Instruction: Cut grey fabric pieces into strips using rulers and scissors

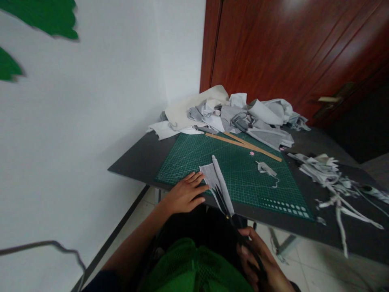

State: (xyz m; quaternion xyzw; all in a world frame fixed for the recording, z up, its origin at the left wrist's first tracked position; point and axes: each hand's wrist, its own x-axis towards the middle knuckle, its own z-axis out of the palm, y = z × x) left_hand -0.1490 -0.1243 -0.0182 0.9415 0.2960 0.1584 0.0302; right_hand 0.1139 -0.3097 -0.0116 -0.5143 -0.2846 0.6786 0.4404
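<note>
Right hand (pixel 265 251) is gripping long black scissors (pixel 227 218); left hand (pixel 184 195) is lying spread at their ten o'clock, steadying flat pale-grey cloth (pixel 210 173). Worth keeping fingers blade-clear, imo.

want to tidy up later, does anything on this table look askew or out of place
Yes: at the right, pale cloth strips lie tangled, one trailing to the front edge. Two wooden strips cross askew on the green mat, near a loose scrap.
</note>
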